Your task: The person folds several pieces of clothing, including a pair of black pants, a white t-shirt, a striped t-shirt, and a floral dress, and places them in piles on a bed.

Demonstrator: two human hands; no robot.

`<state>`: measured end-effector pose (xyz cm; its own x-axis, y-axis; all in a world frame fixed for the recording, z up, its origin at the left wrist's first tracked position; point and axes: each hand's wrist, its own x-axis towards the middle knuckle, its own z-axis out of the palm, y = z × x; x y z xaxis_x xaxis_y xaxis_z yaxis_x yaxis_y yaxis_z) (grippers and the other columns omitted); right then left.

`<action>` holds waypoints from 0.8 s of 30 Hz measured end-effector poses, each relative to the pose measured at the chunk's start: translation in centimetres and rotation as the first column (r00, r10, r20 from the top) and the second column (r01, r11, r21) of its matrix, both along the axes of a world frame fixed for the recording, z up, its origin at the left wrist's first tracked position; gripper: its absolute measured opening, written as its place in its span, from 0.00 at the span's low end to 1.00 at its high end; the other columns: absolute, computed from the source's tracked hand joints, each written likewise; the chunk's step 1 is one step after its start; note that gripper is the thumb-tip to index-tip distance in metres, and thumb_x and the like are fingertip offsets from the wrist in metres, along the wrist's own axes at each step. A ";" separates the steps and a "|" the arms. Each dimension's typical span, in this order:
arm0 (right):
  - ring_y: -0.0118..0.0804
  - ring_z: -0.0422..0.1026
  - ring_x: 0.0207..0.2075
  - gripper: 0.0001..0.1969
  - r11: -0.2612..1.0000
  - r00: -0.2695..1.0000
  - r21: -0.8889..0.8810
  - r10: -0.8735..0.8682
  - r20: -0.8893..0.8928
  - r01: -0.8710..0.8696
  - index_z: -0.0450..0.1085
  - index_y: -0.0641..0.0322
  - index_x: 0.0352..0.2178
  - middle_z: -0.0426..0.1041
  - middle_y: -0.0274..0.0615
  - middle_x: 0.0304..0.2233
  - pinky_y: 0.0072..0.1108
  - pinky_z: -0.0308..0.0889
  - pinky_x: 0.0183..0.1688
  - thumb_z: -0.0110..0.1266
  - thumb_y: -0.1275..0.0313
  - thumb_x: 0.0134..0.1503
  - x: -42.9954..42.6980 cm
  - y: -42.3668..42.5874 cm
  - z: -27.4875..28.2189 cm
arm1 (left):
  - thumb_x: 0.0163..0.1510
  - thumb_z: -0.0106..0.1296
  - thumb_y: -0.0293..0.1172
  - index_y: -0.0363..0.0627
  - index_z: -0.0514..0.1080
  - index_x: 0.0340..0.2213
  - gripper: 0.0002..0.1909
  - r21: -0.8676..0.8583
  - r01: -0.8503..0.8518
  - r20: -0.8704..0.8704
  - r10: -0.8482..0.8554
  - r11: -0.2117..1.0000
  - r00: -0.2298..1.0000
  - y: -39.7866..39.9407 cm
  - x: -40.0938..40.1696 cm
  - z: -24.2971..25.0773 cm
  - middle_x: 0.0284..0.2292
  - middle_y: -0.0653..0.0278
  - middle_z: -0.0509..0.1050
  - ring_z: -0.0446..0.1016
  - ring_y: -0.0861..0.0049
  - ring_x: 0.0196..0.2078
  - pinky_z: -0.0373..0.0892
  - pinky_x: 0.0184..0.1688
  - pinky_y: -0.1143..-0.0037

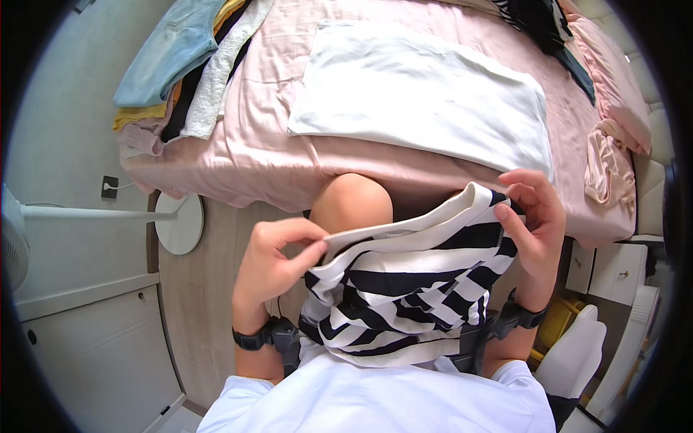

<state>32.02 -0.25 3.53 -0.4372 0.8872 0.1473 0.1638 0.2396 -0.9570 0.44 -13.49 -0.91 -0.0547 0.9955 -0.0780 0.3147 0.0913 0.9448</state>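
Note:
A black-and-white striped knit garment (417, 276) hangs bunched over my lap, its white ribbed band held up at the top. Between thumb and fingers, my left hand (279, 260) pinches one end of that band. My right hand (533, 222) grips the other end, near a dark seam, so the band is stretched between both hands. Ahead of the garment, a folded white cloth (422, 92) lies flat on the pink bed sheet (265, 108). The lower part of the garment rests in folds against my white shirt (379, 395).
Folded clothes, with light blue jeans (173, 48) on top, lie at the bed's left end. A crumpled pink garment (609, 165) and a pink pillow (612, 81) are at the right. A white stand fan (103, 214) stands left, and a white chair (571, 346) lower right.

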 end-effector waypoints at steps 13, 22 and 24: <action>0.16 0.67 0.31 0.07 0.980 0.996 -0.195 0.044 0.078 -0.028 0.70 0.70 0.33 0.73 0.31 0.30 0.09 0.60 0.33 0.60 0.80 0.55 1.5 0.9 -2.4 | 0.42 0.69 0.55 0.35 0.69 0.41 0.36 -0.089 -0.037 0.371 0.068 0.995 0.926 -1.6 -1.5 -3.3 0.34 0.65 0.73 0.74 0.82 0.36 0.69 0.41 0.80; 0.16 0.56 0.27 0.09 0.995 0.990 -0.102 0.025 0.141 -0.010 0.64 0.64 0.33 0.63 0.25 0.26 0.10 0.53 0.29 0.57 0.73 0.60 1.1 0.8 -3.3 | 0.46 0.63 0.17 0.34 0.71 0.39 0.17 -0.157 -0.014 0.363 0.071 0.988 0.929 -4.1 -0.5 -3.7 0.36 0.67 0.72 0.69 0.82 0.41 0.66 0.45 0.79; 0.16 0.56 0.28 0.09 0.996 0.989 -0.090 0.020 0.144 -0.007 0.63 0.64 0.33 0.62 0.26 0.26 0.10 0.52 0.29 0.57 0.72 0.60 1.6 0.5 -3.1 | 0.48 0.58 0.13 0.34 0.71 0.36 0.12 -0.148 0.001 0.466 0.068 0.989 0.882 -3.9 -0.5 -3.6 0.37 0.67 0.72 0.69 0.83 0.39 0.66 0.42 0.81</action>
